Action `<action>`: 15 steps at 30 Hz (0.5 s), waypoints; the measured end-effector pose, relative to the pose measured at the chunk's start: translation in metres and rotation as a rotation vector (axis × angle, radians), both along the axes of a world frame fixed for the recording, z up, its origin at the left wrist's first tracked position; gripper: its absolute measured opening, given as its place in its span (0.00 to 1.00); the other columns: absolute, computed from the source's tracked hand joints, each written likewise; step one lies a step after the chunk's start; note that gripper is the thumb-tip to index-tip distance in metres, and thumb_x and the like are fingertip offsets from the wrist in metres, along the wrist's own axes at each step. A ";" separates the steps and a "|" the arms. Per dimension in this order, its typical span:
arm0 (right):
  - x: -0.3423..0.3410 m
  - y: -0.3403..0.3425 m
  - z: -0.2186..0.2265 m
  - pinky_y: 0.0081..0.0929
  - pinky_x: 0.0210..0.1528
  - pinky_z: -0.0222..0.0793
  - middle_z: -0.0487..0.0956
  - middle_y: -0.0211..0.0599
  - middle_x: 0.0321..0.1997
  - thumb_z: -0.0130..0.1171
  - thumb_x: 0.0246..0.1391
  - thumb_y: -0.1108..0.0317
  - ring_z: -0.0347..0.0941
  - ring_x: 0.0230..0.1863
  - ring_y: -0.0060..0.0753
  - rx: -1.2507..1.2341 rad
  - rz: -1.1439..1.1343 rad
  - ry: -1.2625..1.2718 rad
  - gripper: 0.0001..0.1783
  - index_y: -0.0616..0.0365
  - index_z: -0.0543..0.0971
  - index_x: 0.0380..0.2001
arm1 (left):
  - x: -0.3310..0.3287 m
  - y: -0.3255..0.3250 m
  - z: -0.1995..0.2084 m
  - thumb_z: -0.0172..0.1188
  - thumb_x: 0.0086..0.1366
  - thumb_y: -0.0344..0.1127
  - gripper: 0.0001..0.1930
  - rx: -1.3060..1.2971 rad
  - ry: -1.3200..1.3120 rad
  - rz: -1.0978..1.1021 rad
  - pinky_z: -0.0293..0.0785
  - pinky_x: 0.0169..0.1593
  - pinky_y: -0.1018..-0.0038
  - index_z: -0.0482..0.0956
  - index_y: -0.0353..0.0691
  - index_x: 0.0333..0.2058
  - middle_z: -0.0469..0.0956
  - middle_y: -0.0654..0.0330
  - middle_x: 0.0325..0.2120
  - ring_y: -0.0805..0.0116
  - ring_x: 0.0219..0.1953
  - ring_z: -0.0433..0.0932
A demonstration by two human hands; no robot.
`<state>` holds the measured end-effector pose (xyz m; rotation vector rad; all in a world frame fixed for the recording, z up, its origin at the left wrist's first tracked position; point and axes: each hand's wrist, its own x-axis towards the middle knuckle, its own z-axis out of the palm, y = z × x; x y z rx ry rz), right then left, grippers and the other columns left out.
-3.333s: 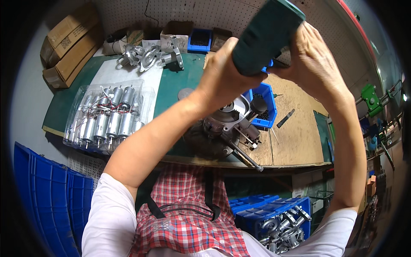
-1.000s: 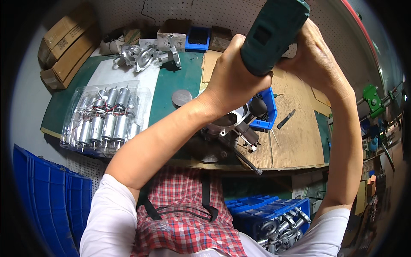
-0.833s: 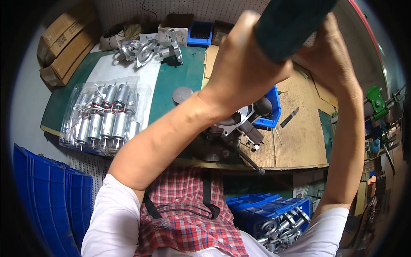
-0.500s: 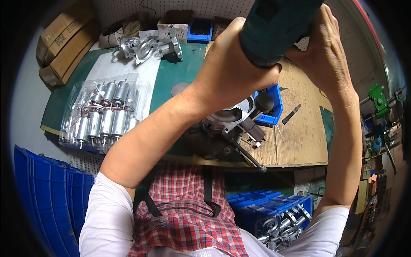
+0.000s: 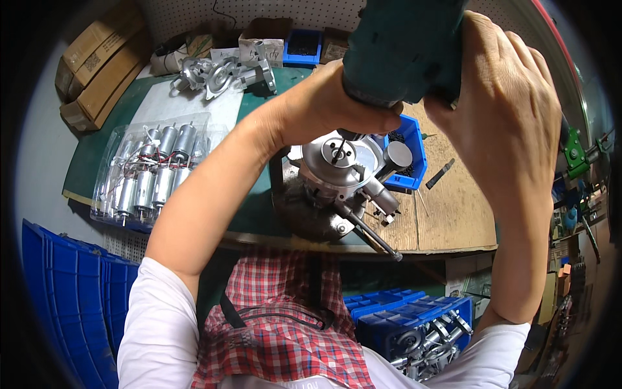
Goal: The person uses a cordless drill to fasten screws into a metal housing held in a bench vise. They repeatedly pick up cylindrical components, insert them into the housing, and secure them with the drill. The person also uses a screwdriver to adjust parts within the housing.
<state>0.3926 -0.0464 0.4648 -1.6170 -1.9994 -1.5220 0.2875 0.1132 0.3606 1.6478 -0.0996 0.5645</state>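
Observation:
Both my hands are on a dark green power screwdriver point(image 5: 405, 55). My right hand point(image 5: 508, 97) wraps its handle. With fingers curled under the front of the tool, my left hand point(image 5: 337, 107) steadies it. The thin bit points down into the round centre of a silver metal housing point(image 5: 330, 159); whether it sits in a screw I cannot tell. The housing rests on a dark metal fixture point(image 5: 304, 211), from which a lever point(image 5: 369, 235) sticks out toward me. Just right of the housing stands a blue bin point(image 5: 418, 152) with small black screws.
A clear tray point(image 5: 103, 207) of silver motors lies at the left. Metal castings point(image 5: 223, 78) sit farther back, beside cardboard boxes point(image 5: 100, 65). On the cardboard sheet point(image 5: 466, 207) lies a dark marker-like tool point(image 5: 440, 174). Below the bench edge, a blue crate point(image 5: 376, 330) holds more castings.
The power screwdriver has shifted left and its bit now shows over the housing's centre. My left hand has moved left and down with it; my right hand has turned and come lower.

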 end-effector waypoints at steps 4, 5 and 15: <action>-0.016 0.008 -0.010 0.42 0.42 0.69 0.76 0.45 0.31 0.75 0.24 0.72 0.75 0.34 0.48 0.115 -0.100 0.009 0.31 0.64 0.71 0.36 | -0.012 -0.013 0.002 0.73 0.52 0.31 0.19 0.086 -0.013 0.163 0.75 0.35 0.77 0.77 0.35 0.41 0.79 0.65 0.27 0.79 0.30 0.76; -0.014 0.010 -0.011 0.42 0.42 0.70 0.76 0.45 0.31 0.76 0.24 0.72 0.75 0.33 0.49 0.131 -0.073 -0.004 0.31 0.63 0.72 0.36 | -0.014 -0.017 0.004 0.73 0.52 0.31 0.19 0.101 -0.024 0.211 0.75 0.35 0.77 0.76 0.35 0.41 0.79 0.64 0.27 0.79 0.31 0.76; 0.017 0.013 -0.008 0.42 0.40 0.69 0.76 0.47 0.31 0.77 0.21 0.71 0.75 0.34 0.51 0.116 0.127 -0.042 0.33 0.63 0.70 0.36 | -0.011 -0.028 0.008 0.72 0.50 0.31 0.22 0.168 -0.049 0.349 0.77 0.35 0.76 0.74 0.34 0.43 0.79 0.62 0.27 0.78 0.31 0.77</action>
